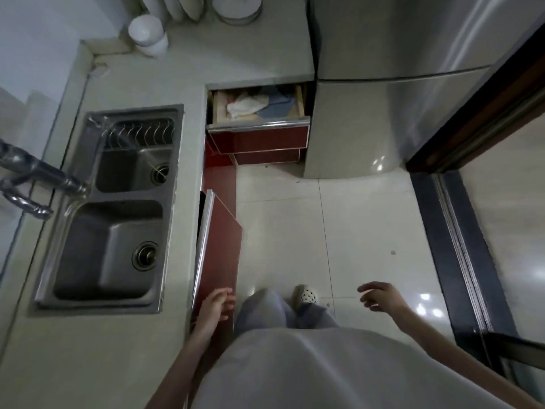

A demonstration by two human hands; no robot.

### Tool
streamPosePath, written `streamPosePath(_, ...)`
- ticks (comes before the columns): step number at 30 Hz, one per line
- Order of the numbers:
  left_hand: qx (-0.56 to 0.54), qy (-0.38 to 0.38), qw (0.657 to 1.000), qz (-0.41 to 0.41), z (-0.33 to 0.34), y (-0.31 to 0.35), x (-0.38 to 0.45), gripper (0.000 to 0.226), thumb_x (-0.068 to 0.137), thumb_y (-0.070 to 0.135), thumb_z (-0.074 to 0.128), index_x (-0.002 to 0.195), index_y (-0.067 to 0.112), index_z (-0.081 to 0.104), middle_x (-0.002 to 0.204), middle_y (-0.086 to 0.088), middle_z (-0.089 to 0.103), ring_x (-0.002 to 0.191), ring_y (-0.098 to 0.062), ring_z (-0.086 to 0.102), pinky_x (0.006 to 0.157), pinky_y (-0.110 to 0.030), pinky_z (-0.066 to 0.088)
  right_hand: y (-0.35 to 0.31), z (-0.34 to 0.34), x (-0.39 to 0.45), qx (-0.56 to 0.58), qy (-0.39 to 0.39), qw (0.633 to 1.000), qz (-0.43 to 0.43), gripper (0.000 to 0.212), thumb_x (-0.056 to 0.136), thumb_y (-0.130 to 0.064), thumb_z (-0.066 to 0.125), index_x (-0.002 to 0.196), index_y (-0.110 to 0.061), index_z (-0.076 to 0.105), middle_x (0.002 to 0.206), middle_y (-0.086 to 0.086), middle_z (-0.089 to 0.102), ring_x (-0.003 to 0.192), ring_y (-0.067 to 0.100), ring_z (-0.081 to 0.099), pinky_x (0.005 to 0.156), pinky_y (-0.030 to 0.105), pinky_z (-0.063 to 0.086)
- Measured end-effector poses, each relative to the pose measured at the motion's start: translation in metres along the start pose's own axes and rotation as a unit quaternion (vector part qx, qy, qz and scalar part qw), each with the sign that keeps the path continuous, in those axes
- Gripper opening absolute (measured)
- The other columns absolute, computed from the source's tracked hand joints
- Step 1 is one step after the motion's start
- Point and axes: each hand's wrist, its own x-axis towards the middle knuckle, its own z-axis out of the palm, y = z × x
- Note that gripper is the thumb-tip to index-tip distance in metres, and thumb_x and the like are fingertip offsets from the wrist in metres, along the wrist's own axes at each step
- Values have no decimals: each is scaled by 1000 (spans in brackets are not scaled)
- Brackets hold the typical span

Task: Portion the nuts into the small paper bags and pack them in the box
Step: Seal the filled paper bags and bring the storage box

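Note:
No nuts, paper bags or box show in the head view. My left hand (pixel 216 305) hangs low beside an open red cabinet door (pixel 219 246), fingers loosely apart, holding nothing; whether it touches the door's lower edge I cannot tell. My right hand (pixel 380 296) is out over the tiled floor (pixel 354 225), fingers spread and empty. Below me are my grey trousers and one spotted slipper (pixel 305 295).
A steel double sink (pixel 118 208) with a tap (pixel 38 172) is set in the pale counter on the left. An open drawer (pixel 259 106) holding folded cloths sticks out ahead. A silver fridge (pixel 398 69) stands right of it. White bowls (pixel 147 32) sit at the counter's back. A dark door track (pixel 460 246) runs along the right.

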Motion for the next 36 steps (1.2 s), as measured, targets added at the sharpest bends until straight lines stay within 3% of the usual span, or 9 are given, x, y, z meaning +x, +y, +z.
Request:
streamPosePath(6,-63,30,997,-14,-9,36,39,23,100,-1,39,108,-4,61,81,-9,66,67,-19,57,46,-14,45,-116,-6,52,-31,-16,998,-55,34,82,14,39,86,-2,69,67,13,65,59,21,56,58,27,46)
streamPosePath(11,-51,25,998,10,-27,93,100,22,99,-1,42,102,1,63,94,-14,67,92,-30,60,71,-35,43,-168,7,92,-45,-12,998,-38,34,82,12,40,87,-3,70,68,13,67,60,22,58,59,27,47)
streamPosePath(13,-52,23,998,19,-40,126,125,23,98,-1,42,104,1,64,97,-16,67,84,-29,60,71,-32,42,-184,13,102,-48,1,999,-21,33,82,11,40,87,-3,70,69,13,67,60,22,58,59,26,47)
streamPosePath(16,-70,11,997,22,-64,176,154,18,96,2,47,95,6,65,78,-9,66,64,-22,54,57,-26,38,-204,25,110,-67,21,997,19,33,82,12,41,90,-1,70,69,15,67,60,22,57,57,23,46)
streamPosePath(19,-74,11,996,55,-92,221,188,23,96,5,46,87,18,63,80,-1,67,70,-17,58,61,-27,39,-226,37,121,-98,32,994,29,30,82,11,47,87,-4,73,74,11,72,62,20,62,44,13,41)
streamPosePath(21,-67,14,996,60,-110,241,207,24,98,7,43,88,22,59,86,-1,66,72,-15,57,61,-25,37,-239,43,129,-111,34,993,28,27,84,9,49,87,-4,73,87,14,73,73,23,63,57,20,45)
streamPosePath(24,-79,18,995,59,-128,250,226,24,98,7,43,92,22,60,89,0,67,73,-16,57,60,-26,38,-258,53,136,-88,40,994,55,29,81,15,45,93,7,70,78,23,69,68,28,57,61,30,41)
streamPosePath(36,-191,59,980,23,-140,234,235,23,99,8,45,93,19,64,86,-4,66,69,-15,54,59,-24,34,-391,104,164,-115,-23,993,-8,34,83,17,35,93,6,66,68,18,60,52,23,50,47,21,37)
